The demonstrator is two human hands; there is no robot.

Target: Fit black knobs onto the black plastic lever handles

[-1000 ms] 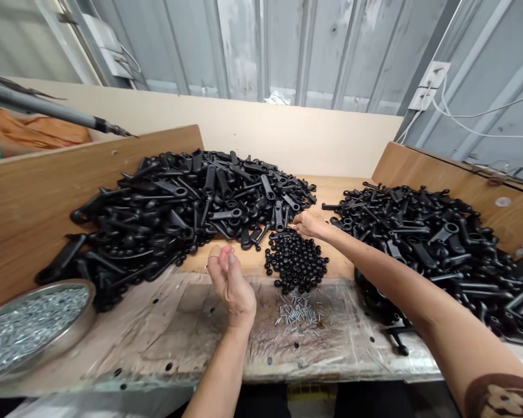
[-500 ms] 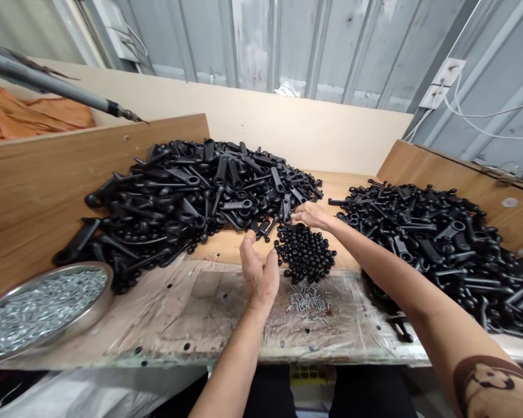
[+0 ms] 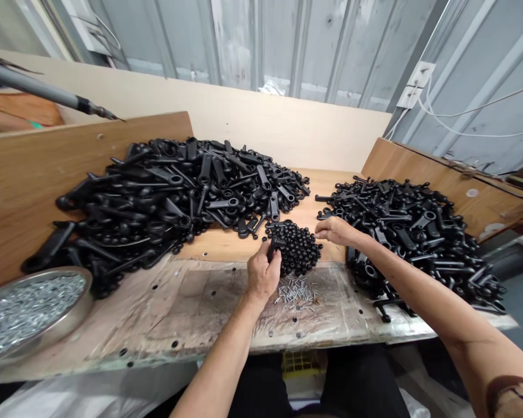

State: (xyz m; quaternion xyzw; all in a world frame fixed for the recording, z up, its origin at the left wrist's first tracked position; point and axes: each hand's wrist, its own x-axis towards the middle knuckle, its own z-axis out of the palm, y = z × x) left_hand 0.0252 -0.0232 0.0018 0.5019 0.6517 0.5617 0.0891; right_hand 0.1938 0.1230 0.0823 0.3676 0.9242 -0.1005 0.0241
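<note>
The left hand (image 3: 262,276) is closed around a black moulded lever handle (image 3: 274,246), with the handle's upper end projecting above the fingers. The handle is positioned at the near-left edge of the heap of black round knobs (image 3: 297,248), which serves as the reference point for this layout. The right hand (image 3: 336,231) is palm-down with its fingers loosely extended, holding no visible item, just right of the knob heap.

The knob heap rests on the wooden bench (image 3: 226,247). A small cluster of zinc-plated screws (image 3: 294,290) lies just in front of the heap, on a worn, perforated plastic sheet (image 3: 200,302). A large pile of black lever handles (image 3: 169,191) lies behind and to the left of the heap, nearly touching it. A second pile of black lever handles (image 3: 409,232) lies to its right, beyond the right hand. Well to the left and in front of the heap, a round steel tray (image 3: 81,307) holds loose screws (image 3: 30,310).
</note>
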